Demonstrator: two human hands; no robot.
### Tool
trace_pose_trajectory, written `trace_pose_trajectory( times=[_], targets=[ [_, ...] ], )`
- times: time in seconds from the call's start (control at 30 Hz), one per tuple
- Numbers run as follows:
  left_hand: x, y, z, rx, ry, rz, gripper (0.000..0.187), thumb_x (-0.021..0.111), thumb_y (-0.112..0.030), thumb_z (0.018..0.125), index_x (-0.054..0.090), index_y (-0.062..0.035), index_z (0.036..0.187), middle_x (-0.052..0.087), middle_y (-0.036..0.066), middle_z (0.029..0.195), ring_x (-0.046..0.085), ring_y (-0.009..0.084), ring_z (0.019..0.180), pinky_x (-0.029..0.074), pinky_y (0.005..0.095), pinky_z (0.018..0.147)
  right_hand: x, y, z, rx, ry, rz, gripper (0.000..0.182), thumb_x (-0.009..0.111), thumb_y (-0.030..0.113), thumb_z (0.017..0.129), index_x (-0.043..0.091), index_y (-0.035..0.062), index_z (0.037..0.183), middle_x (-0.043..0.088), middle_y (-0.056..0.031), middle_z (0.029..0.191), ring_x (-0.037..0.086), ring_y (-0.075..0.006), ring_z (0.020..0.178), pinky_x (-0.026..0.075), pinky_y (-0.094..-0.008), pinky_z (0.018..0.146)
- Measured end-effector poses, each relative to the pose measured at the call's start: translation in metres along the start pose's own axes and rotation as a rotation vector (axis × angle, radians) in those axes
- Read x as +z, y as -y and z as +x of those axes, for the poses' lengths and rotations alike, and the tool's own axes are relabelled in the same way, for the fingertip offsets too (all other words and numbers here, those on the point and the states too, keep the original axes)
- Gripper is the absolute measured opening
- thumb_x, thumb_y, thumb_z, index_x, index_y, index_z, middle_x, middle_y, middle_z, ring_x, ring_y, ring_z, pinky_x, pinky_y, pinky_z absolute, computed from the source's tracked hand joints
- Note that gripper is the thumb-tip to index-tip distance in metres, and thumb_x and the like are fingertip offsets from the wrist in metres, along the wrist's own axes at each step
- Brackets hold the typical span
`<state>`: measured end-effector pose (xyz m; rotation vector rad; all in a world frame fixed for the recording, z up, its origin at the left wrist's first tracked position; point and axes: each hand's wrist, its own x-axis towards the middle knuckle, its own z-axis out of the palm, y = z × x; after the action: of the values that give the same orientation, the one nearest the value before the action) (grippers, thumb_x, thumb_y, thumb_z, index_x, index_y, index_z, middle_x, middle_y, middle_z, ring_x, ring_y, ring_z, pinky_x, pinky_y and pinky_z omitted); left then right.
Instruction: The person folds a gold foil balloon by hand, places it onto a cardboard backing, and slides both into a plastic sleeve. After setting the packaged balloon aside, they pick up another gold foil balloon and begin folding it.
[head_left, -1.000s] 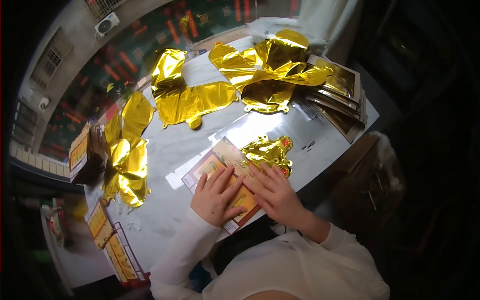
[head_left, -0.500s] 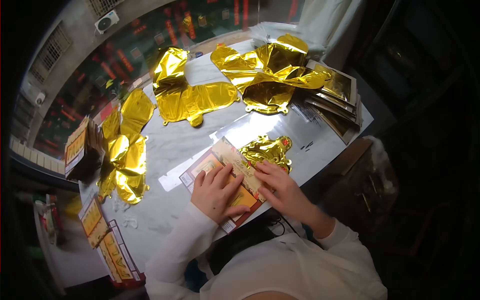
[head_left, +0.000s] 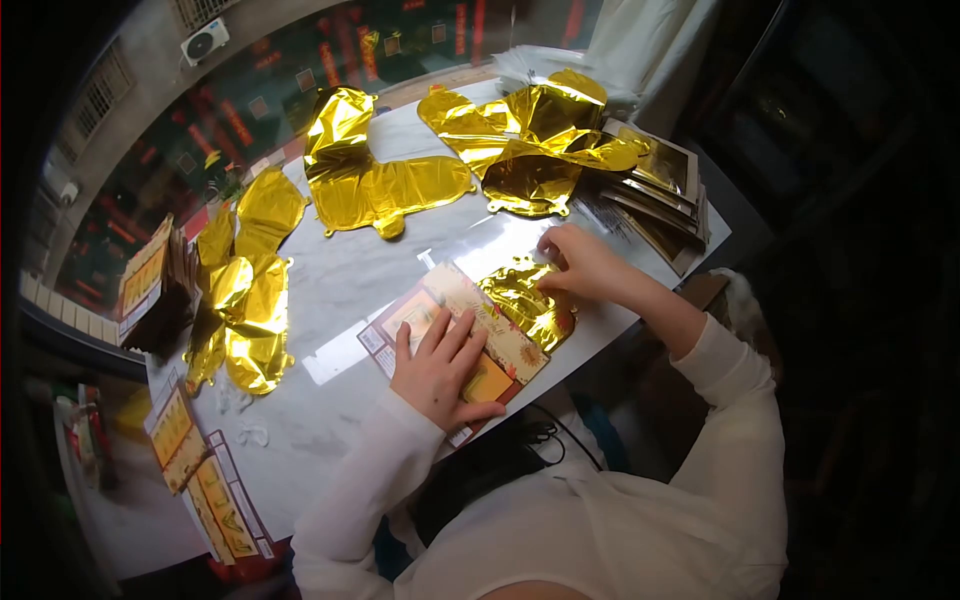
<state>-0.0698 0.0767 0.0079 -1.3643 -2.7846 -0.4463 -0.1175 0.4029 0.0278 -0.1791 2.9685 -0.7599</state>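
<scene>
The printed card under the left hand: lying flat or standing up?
Lying flat: the card rests printed side up on the table, with the left hand spread over part of it.

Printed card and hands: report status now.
Left hand spread on printed card. Right hand at small gold foil piece; grip unclear. Nothing seen between hands but card and foil.

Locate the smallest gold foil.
In the head view, the foil lies just right of centre, between the card under the left hand and the right hand.
</scene>
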Motion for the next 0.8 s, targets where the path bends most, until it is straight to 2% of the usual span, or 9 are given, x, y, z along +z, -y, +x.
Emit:
trace_pose_trajectory(
  times=[0.03,0.07,0.17,0.2,0.43,0.63,0.7,0.73,0.8],
  targets=[
    [0.001,0.001,0.000,0.000,0.001,0.000,0.108,0.074,-0.080,0.070,0.051,-0.0138,0.153,0.044,0.010,0.163,0.039,0.0369,0.152,0.026,0.0708,0.116,-0.002,0.004,0.003,0.026,0.082,-0.067,0.055,0.090,0.031,0.076,0.065,0.0027,0.116,0.065,-0.0135,0.101,0.066,-0.0272,0.095,0.053,-0.0372,0.082],
    [0.002,0.001,0.000,0.005,-0.008,-0.005,0.107,0.074,-0.079,0.071,0.051,-0.0135,0.153,0.044,0.011,0.163,0.037,0.0354,0.152,0.025,0.0723,0.115,-0.001,0.008,0.004,0.063,0.060,-0.007,0.047,0.091,0.031,0.075,0.068,0.0043,0.106,0.067,-0.0117,0.094,0.066,-0.0290,0.092,0.053,-0.0383,0.079],
    [0.003,0.003,-0.001,0.013,-0.010,-0.016,0.106,0.074,-0.079,0.072,0.051,-0.0132,0.152,0.043,0.011,0.163,0.035,0.0342,0.153,0.024,0.0740,0.115,-0.002,0.013,0.011,0.064,0.083,-0.121,0.042,0.093,0.035,0.072,0.074,0.0068,0.097,0.073,-0.0143,0.098,0.072,-0.0326,0.093,0.057,-0.0415,0.083],
    [0.003,0.003,0.000,0.017,-0.009,-0.018,0.106,0.074,-0.079,0.072,0.051,-0.0134,0.152,0.043,0.010,0.163,0.035,0.0343,0.153,0.024,0.0742,0.115,-0.004,0.015,0.012,0.128,0.130,-0.054,0.038,0.093,0.036,0.072,0.075,0.0086,0.092,0.074,-0.0127,0.097,0.072,-0.0310,0.094,0.057,-0.0409,0.082],
    [0.000,0.004,0.000,0.016,0.017,-0.031,0.107,0.074,-0.079,0.071,0.051,-0.0138,0.152,0.043,0.010,0.164,0.036,0.0351,0.153,0.024,0.0747,0.115,0.000,0.016,0.016,0.203,0.183,0.030,0.034,0.090,0.035,0.074,0.075,0.0108,0.093,0.075,-0.0101,0.094,0.072,-0.0290,0.091,0.056,-0.0410,0.079],
    [0.003,0.007,-0.002,0.027,0.025,-0.037,0.108,0.075,-0.079,0.071,0.050,-0.0138,0.153,0.041,0.010,0.165,0.034,0.0353,0.154,0.022,0.0742,0.116,0.002,0.023,0.025,0.200,0.308,-0.188,0.032,0.086,0.029,0.075,0.074,0.0099,0.097,0.075,-0.0114,0.097,0.072,-0.0317,0.093,0.057,-0.0441,0.079],
    [0.003,0.008,-0.002,0.029,0.017,-0.038,0.108,0.075,-0.079,0.071,0.050,-0.0138,0.153,0.041,0.010,0.165,0.035,0.0354,0.154,0.021,0.0743,0.117,0.001,0.027,0.025,0.064,0.248,-0.261,0.030,0.084,0.027,0.075,0.071,0.0045,0.091,0.074,-0.0124,0.087,0.072,-0.0320,0.083,0.056,-0.0426,0.072],
    [0.002,0.008,-0.001,0.030,0.018,-0.035,0.108,0.075,-0.079,0.071,0.050,-0.0138,0.153,0.041,0.010,0.165,0.035,0.0354,0.154,0.021,0.0743,0.117,0.000,0.029,0.025,0.064,0.245,-0.258,0.030,0.084,0.027,0.075,0.071,0.0045,0.091,0.074,-0.0124,0.087,0.072,-0.0320,0.083,0.056,-0.0426,0.072],
    [0.002,0.007,-0.002,0.029,0.015,-0.041,0.109,0.074,-0.079,0.071,0.049,-0.0138,0.154,0.041,0.010,0.165,0.035,0.0355,0.154,0.020,0.0747,0.117,0.000,0.036,0.022,0.082,0.231,-0.224,0.035,0.085,0.030,0.073,0.074,0.0088,0.099,0.076,-0.0123,0.099,0.073,-0.0337,0.098,0.058,-0.0441,0.081]
  ],
)
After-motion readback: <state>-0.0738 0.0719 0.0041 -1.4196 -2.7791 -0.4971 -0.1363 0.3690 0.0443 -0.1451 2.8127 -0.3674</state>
